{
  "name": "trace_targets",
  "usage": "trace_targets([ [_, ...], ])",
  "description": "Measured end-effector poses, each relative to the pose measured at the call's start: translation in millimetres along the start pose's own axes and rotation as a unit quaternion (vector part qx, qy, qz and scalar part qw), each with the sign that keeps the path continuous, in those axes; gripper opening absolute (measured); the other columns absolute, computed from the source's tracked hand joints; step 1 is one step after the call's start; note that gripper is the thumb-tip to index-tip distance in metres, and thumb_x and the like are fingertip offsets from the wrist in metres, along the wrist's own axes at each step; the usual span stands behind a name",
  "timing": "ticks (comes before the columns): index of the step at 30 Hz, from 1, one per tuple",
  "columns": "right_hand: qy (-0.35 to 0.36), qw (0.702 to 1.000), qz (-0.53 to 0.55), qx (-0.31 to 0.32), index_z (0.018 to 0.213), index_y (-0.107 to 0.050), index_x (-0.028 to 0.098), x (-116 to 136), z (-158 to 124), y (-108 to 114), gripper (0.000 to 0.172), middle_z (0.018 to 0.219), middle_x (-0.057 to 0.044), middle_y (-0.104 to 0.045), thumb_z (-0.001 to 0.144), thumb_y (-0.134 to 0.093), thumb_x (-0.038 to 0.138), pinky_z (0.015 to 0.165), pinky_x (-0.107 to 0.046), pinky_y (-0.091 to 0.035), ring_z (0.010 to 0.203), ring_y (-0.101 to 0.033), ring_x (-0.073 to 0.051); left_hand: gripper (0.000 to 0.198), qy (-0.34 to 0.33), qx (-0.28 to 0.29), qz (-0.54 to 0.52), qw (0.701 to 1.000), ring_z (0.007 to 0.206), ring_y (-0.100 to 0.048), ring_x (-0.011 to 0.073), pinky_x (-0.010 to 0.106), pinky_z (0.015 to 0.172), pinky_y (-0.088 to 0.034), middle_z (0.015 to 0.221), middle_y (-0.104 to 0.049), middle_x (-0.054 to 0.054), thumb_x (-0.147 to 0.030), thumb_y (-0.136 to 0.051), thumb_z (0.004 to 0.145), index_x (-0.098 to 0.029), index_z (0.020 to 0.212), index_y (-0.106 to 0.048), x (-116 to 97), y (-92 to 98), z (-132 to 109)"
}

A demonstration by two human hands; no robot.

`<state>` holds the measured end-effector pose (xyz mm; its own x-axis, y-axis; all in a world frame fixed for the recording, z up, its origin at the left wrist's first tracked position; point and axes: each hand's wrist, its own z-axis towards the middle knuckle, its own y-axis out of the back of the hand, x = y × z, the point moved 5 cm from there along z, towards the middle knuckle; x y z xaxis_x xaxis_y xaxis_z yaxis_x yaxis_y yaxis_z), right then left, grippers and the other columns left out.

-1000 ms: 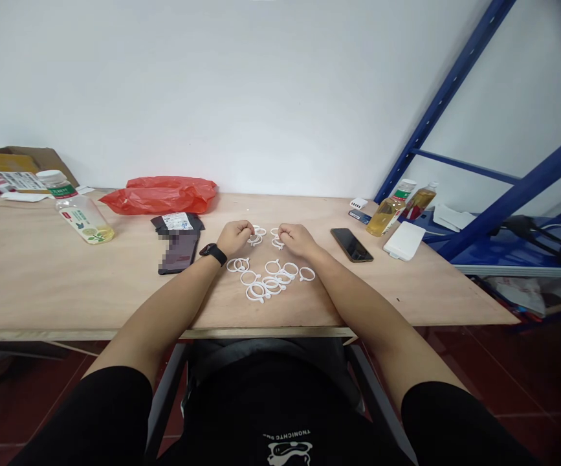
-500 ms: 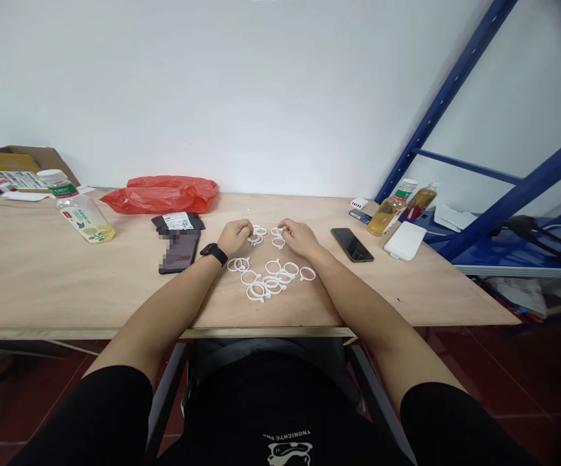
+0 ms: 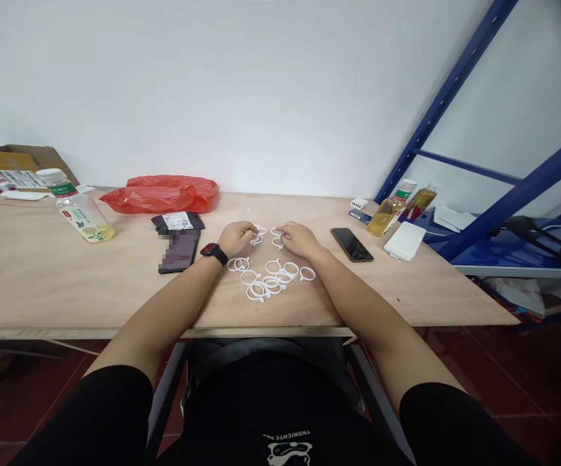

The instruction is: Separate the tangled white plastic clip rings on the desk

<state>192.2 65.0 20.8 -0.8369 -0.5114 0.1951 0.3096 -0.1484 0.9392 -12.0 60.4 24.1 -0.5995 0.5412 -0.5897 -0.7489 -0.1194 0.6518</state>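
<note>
Both my hands rest on a wooden table (image 3: 42,272) near its middle. My left hand (image 3: 235,237), with a black watch on the wrist, is closed in a pinch on white plastic rings (image 3: 257,235). My right hand (image 3: 297,237) is closed too, its fingertips pinching another white ring (image 3: 277,241). The two hands are close together, a small gap between them. Nearer to me lies a loose cluster of several white rings (image 3: 269,279) flat on the wood.
A black packet (image 3: 178,243) lies left of my hands, a red plastic bag (image 3: 164,193) behind it. A bottle (image 3: 79,213) and a cardboard box (image 3: 18,165) stand far left. A dark phone (image 3: 351,244), a white case (image 3: 404,241), two bottles (image 3: 389,212) and blue shelving (image 3: 503,194) are on the right.
My right hand has shifted slightly left toward the left hand, and the rings between my fingertips have moved a little. Everything else stays put.
</note>
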Motion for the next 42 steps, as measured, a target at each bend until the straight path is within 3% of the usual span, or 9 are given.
trace_targets([
  [9,0.010,0.996,0.084,-0.026,0.111,-0.073,0.019,1,0,6,0.029,0.107,-0.009,-0.070,0.085,-0.062,0.027,0.084,-0.029,-0.045,0.095,-0.063,-0.020,0.036,-0.081,-0.007,0.054,0.995,0.100,-0.064,0.0202,0.034,0.093,-0.050,0.117,-0.066,0.010,-0.018,-0.050,0.078,-0.016,0.103,-0.075,-2,-2.3,1],
  [13,0.013,0.970,0.223,0.091,0.090,-0.075,0.017,8,-3,-5,0.019,0.083,-0.003,-0.070,0.076,-0.069,0.029,0.070,-0.025,-0.045,0.075,-0.062,-0.015,0.032,-0.089,0.034,0.051,0.994,0.092,-0.064,0.0187,0.033,0.089,-0.052,0.114,-0.064,0.009,-0.021,-0.055,0.075,-0.016,0.099,-0.076,-7,2.0,2],
  [16,0.010,0.942,0.271,0.196,0.091,-0.074,0.017,16,-9,-14,0.030,0.077,-0.001,-0.069,0.068,-0.077,0.036,0.064,-0.024,-0.043,0.069,-0.060,-0.014,0.029,-0.049,0.114,0.022,0.992,0.079,-0.062,0.0162,0.028,0.077,-0.051,0.089,-0.068,0.005,-0.020,-0.056,0.072,-0.015,0.092,-0.076,-8,6.3,2],
  [19,0.018,0.942,0.256,0.218,0.092,-0.074,0.018,21,-12,-13,0.033,0.076,0.000,-0.069,0.067,-0.079,0.038,0.062,-0.023,-0.039,0.068,-0.059,-0.013,0.030,0.032,0.262,-0.004,0.965,0.063,-0.058,0.0129,0.023,0.059,-0.045,0.071,-0.066,0.000,-0.021,-0.059,0.066,-0.014,0.091,-0.075,-2,0.9,-4],
  [22,0.028,0.963,0.195,0.183,0.082,-0.072,0.017,23,-10,-7,0.017,0.073,0.000,-0.067,0.075,-0.072,0.032,0.061,-0.023,-0.036,0.066,-0.056,-0.012,0.030,0.067,0.342,-0.032,0.937,0.058,-0.057,0.0109,0.020,0.053,-0.041,0.068,-0.067,-0.001,-0.020,-0.064,0.061,-0.014,0.088,-0.074,3,-4.8,-11],
  [27,0.029,0.979,0.183,0.090,0.074,-0.061,0.016,18,-6,-1,0.013,0.072,0.000,-0.064,0.082,-0.061,0.026,0.060,-0.022,-0.036,0.063,-0.053,-0.010,0.016,0.084,0.373,-0.071,0.921,0.056,-0.060,0.0113,0.019,0.051,-0.041,0.063,-0.069,-0.001,-0.021,-0.068,0.059,-0.016,0.073,-0.073,5,-12.5,-14],
  [32,-0.064,0.904,0.423,-0.010,0.085,-0.055,0.020,-2,1,-5,0.021,0.068,0.004,-0.060,0.081,-0.063,0.040,0.049,-0.020,-0.036,0.047,-0.048,-0.008,0.015,0.063,0.354,-0.118,0.926,0.054,-0.061,0.0121,0.020,0.052,-0.043,0.064,-0.071,0.002,-0.031,-0.075,0.063,-0.018,0.070,-0.074,4,-15.1,-11],
  [36,-0.096,0.862,0.486,-0.103,0.081,-0.060,0.018,-20,7,-1,0.034,0.063,0.004,-0.056,0.067,-0.076,0.045,0.045,-0.019,-0.032,0.049,-0.044,-0.007,0.018,0.057,0.349,-0.150,0.923,0.053,-0.061,0.0117,0.019,0.051,-0.043,0.063,-0.071,0.001,-0.031,-0.080,0.060,-0.018,0.070,-0.075,8,-18.3,-10],
  [42,-0.132,0.815,0.553,-0.113,0.083,-0.062,0.018,-33,8,-2,0.034,0.059,0.005,-0.056,0.067,-0.076,0.044,0.038,-0.019,-0.027,0.041,-0.039,-0.006,0.029,0.077,0.305,-0.157,0.936,0.058,-0.060,0.0128,0.022,0.056,-0.045,0.070,-0.072,0.003,-0.037,-0.078,0.064,-0.015,0.084,-0.075,12,-20.3,-7],
])
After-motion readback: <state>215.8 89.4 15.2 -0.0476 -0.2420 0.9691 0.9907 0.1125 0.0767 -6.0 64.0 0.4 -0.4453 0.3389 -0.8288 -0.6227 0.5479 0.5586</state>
